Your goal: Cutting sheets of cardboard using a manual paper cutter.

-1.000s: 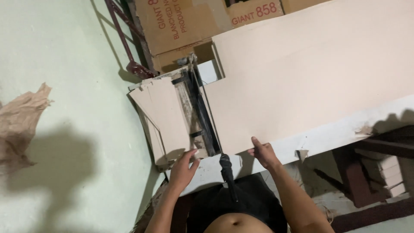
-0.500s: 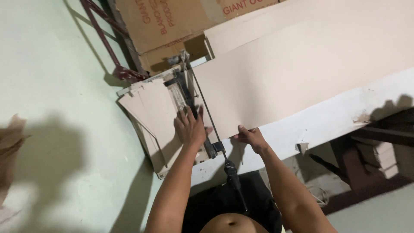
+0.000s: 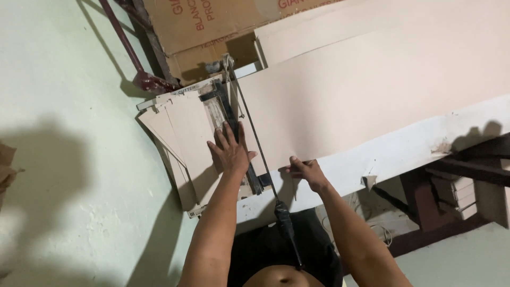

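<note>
My left hand (image 3: 231, 150) lies flat, fingers spread, on the black clamp bar (image 3: 228, 114) of a paper cutter and on the cut beige strips (image 3: 183, 138) to its left. My right hand (image 3: 304, 171) pinches the near edge of a large beige card sheet (image 3: 361, 90) that lies on the white table (image 3: 404, 149). The cutter's long lever arm (image 3: 255, 138) runs between my hands, and its black handle (image 3: 287, 228) hangs toward my body.
Brown cardboard boxes (image 3: 212, 32) stand behind the cutter. A dark red metal frame (image 3: 133, 58) leans by the pale green floor (image 3: 64, 159). Torn brown paper (image 3: 6, 167) lies at far left. Dark wooden table supports (image 3: 457, 175) and stacked pieces sit lower right.
My left hand moved up from the table's near edge onto the cutter's clamp bar. My right hand stayed at the sheet's edge. The view shifted, so everything sits further right.
</note>
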